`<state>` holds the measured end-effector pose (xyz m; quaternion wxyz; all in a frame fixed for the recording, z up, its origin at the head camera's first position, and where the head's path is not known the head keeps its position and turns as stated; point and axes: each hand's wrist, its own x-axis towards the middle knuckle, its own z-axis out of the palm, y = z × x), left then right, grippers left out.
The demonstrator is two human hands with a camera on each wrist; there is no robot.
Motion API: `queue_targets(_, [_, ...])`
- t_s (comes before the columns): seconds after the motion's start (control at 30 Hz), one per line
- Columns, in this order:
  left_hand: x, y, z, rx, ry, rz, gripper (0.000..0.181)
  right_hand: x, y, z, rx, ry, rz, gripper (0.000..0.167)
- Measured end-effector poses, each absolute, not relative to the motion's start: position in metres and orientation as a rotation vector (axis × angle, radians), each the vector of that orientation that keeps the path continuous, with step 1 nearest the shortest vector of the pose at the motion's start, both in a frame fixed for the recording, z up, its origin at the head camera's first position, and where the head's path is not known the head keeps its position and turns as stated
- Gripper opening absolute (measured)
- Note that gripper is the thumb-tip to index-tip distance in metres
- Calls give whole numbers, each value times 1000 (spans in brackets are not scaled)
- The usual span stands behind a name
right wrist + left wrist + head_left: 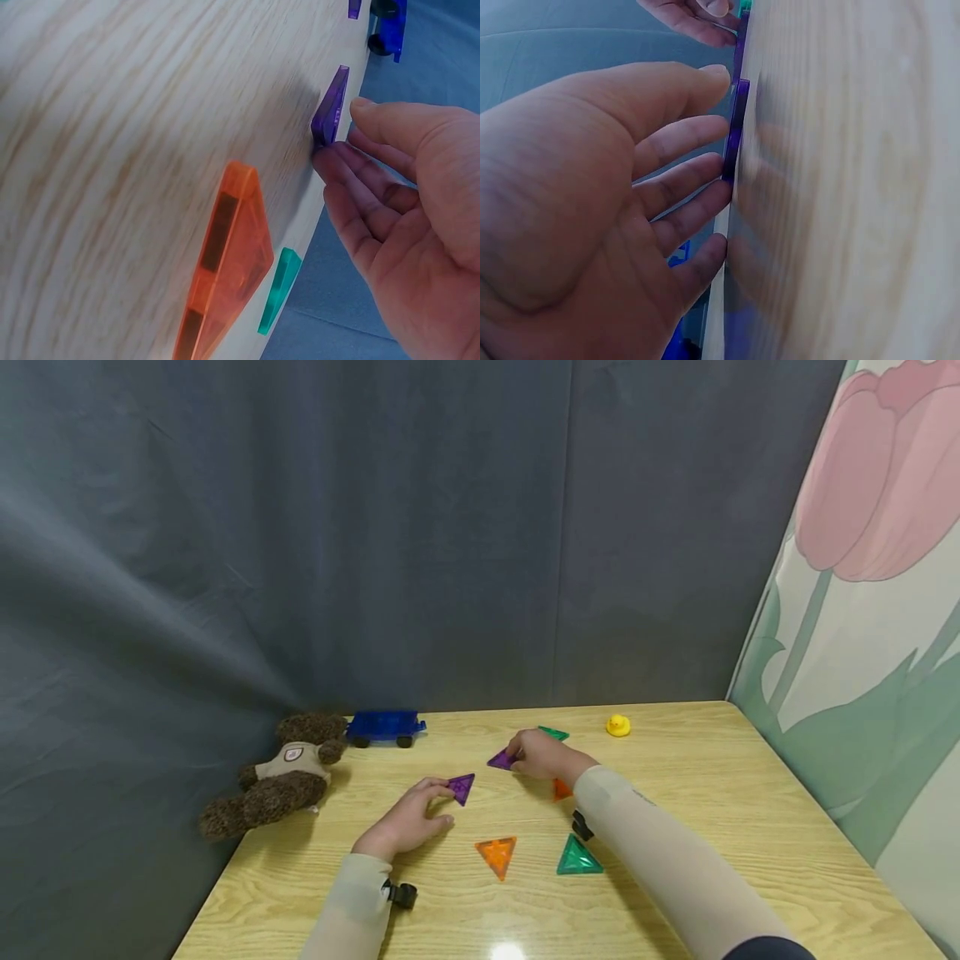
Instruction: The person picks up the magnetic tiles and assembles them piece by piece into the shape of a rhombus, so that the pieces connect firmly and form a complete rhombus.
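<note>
My left hand touches a purple triangular magnetic tile with its fingertips. In the left wrist view the fingers are nearly straight and spread, resting at the tile, which lies flat on the table. Farther back and to the right, my right hand pinches the corner of a second purple triangular tile. The right wrist view has its thumb over the face of this tile and bent fingers at the edge. Part of that tile is hidden under the hand in the head view.
Nearer me lie an orange triangular tile and a green one. Another orange tile and green tile sit by the right hand. A blue toy wagon, teddy bear and yellow duck stand toward the back.
</note>
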<state>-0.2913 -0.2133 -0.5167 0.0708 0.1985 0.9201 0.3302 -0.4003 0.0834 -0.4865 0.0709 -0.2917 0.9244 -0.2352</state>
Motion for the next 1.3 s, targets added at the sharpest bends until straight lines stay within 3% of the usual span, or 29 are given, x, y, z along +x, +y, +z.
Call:
queue_targets(0.2, [-290, -211, -515, 579, 2780, 983, 46, -400, 82, -486, -888, 2764, -713, 16])
queue_targets(0.57, [-292, -208, -516, 617, 2789, 961, 46, -401, 79, -483, -760, 2781, -732, 46])
queue_targets(1.3, [-286, -203, -515, 662, 2769, 974, 43, -406, 74, -492, -747, 2797, -732, 52])
